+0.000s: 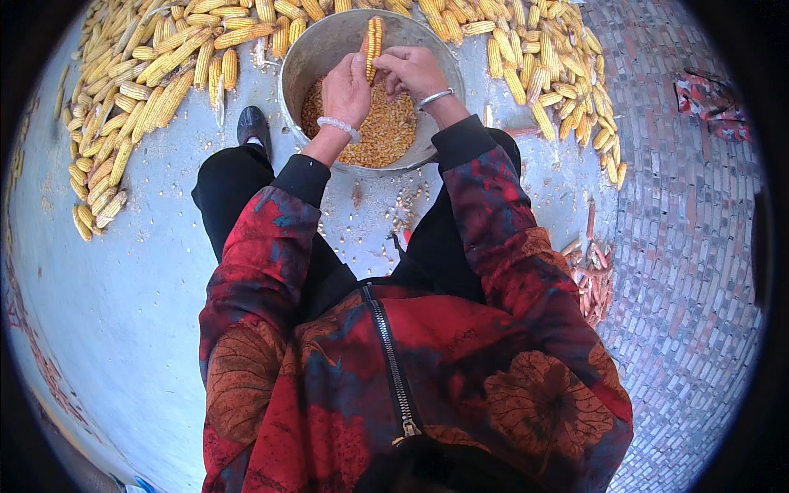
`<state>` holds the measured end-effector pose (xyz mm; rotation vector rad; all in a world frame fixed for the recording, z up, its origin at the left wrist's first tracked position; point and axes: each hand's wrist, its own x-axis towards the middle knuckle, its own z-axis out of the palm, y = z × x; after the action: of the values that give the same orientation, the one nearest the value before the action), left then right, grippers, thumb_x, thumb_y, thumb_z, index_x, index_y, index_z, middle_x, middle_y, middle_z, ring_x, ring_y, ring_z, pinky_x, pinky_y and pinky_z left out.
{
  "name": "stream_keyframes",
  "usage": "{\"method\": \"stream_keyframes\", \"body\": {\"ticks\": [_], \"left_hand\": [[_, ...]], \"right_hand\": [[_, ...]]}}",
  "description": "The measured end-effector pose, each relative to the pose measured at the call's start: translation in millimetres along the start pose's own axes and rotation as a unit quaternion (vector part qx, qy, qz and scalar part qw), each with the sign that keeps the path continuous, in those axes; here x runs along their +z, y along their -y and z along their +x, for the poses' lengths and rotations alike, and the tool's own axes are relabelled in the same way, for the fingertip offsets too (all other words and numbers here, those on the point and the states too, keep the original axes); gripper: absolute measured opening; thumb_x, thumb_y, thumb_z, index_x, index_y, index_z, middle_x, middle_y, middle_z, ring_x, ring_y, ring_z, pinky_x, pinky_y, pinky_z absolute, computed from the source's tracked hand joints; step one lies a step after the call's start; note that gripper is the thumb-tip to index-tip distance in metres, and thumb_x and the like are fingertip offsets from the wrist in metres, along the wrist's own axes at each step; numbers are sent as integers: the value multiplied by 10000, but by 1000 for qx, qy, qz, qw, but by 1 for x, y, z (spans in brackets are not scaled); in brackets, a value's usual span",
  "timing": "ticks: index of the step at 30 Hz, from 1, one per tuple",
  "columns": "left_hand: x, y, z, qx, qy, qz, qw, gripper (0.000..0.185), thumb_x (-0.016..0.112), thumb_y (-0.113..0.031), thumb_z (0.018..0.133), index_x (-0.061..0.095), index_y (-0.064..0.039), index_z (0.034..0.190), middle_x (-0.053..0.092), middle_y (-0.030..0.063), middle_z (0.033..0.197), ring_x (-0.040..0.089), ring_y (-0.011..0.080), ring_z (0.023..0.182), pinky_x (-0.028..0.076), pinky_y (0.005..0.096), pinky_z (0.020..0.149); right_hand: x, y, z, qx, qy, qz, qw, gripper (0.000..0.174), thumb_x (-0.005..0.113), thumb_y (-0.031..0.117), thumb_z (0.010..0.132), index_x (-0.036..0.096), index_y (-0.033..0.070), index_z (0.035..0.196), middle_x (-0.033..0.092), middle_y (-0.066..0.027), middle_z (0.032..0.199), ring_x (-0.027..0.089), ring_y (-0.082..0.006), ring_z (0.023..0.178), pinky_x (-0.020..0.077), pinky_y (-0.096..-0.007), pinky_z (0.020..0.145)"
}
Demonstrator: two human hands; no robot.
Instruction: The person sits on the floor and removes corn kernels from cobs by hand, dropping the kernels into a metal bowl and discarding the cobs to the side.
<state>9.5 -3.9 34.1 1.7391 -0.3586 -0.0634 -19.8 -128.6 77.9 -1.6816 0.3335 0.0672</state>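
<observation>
My left hand [347, 91] grips a partly shelled corn cob [373, 46], which stands nearly upright over a round metal tub [306, 52]. Reddish bare cob shows along its left side, and rows of yellow kernels remain on it. Against the cob's right side rest the thumb and fingers of my right hand [412, 71]; some of those fingers are curled and partly hidden. Loose corn kernels [385, 145] cover the bottom of the tub below both hands. The tub stands between my knees.
Husked corn ears lie in a large heap at left [123, 105] and another heap at right [548, 68]. Stripped reddish cobs [595, 277] are piled beside my right arm. Kernels [410, 203] are scattered on the concrete floor [142, 296]. Brick paving [678, 246] borders it at right.
</observation>
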Motion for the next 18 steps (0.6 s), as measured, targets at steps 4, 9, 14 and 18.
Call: {"method": "stream_keyframes", "body": {"ticks": [4,9,14,18], "left_hand": [[-1,-3,-2,17,-6,19,1000,338,373,-253,908,566,21,876,523,45,603,454,93,546,388,266,506],[1,-5,-4,14,-13,2,1000,340,396,-248,900,575,37,847,532,50,608,449,90,544,380,268,502],[0,-6,-1,-37,-22,-25,999,320,412,-235,873,576,30,799,520,230,622,531,321,552,413,382,555],[-2,-6,-2,-18,-20,-9,1000,313,413,-235,880,578,23,818,517,184,605,509,266,556,403,358,533]], "right_hand": [[-3,0,0,22,25,42,999,169,573,153,767,573,-14,740,576,-78,654,541,-105,464,470,-235,410],[3,-5,-1,29,-6,22,999,139,550,119,761,550,-1,692,554,-73,614,531,-120,451,439,-242,390],[12,-4,-2,33,-33,90,995,139,536,104,764,531,-5,678,503,-50,565,458,-109,411,405,-252,372],[3,1,-3,47,-15,161,986,149,551,118,764,533,-6,683,497,-46,562,448,-101,410,380,-242,361]]}}
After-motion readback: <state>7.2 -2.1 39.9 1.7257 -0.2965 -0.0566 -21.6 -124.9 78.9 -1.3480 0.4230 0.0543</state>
